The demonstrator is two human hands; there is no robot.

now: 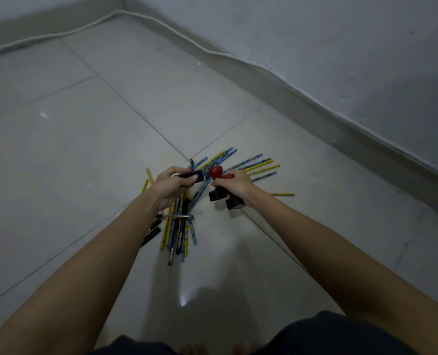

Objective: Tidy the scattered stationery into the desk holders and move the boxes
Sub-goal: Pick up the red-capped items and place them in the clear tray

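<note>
A pile of blue and yellow pencils (256,166) and dark pens (180,234) lies scattered on the tiled floor. Above the pile, my left hand (170,187) grips a small black oblong object (193,175). My right hand (234,184) holds a red-handled stamp (216,172) together with two black blocks (216,194) that stick out below its fingers. A thin metal piece (178,216) lies across the pens under my left wrist. No desk holders or boxes are in view.
The grey tiled floor (85,139) stretches to the left and back. A white cable (161,24) runs along the skirting of the wall (340,47) at the back and right. My knees in dark shorts (335,334) and toes show at the bottom edge.
</note>
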